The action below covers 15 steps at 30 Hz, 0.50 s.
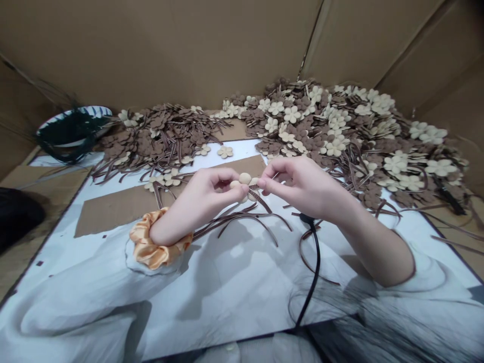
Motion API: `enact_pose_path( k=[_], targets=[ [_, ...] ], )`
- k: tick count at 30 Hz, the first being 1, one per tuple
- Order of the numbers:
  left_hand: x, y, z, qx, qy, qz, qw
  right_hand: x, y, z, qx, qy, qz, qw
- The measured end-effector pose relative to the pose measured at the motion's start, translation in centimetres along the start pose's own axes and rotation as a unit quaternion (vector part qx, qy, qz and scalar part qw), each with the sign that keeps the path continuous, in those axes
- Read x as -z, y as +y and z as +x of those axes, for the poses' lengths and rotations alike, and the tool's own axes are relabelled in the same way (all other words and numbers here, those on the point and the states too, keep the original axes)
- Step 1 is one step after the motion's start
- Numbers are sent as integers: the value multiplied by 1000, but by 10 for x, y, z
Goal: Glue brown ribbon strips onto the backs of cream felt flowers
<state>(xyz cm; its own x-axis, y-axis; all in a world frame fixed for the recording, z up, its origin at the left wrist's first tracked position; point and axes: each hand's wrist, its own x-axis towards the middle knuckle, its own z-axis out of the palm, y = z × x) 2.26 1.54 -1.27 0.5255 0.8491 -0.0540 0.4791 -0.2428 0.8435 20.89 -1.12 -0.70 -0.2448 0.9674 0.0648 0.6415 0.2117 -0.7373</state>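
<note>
Between my hands is a cream flower cutout (245,178) with rounded petals. My left hand (206,192), with an orange scrunchie (159,242) at the wrist, pinches it from the left. The fingers of my right hand (297,184) are pinched together at the flower's right edge, on a thin brown ribbon (260,199) that hangs below it. Exactly how the ribbon meets the flower is covered by my fingers. More loose brown ribbons (242,216) lie on the white board under my hands.
Brown and cream flowers pile up at the right (333,126) and left (162,131) against cardboard walls (170,50). A bowl (102,112) with dark green strands stands far left. A black cable (316,267) crosses the white board (212,302). Flat cardboard (109,209) lies left.
</note>
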Motion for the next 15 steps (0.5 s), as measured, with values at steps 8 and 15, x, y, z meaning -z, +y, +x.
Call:
enact_pose_path(
  k=[8, 15],
  targets=[
    [-3, 6, -4, -10, 73, 44, 996, -1, -1, 1, -14, -6, 53, 998],
    [-4, 10, -6, -4, 115, 64, 991, -4, 3, 4, -75, -74, 263, 959]
  ],
)
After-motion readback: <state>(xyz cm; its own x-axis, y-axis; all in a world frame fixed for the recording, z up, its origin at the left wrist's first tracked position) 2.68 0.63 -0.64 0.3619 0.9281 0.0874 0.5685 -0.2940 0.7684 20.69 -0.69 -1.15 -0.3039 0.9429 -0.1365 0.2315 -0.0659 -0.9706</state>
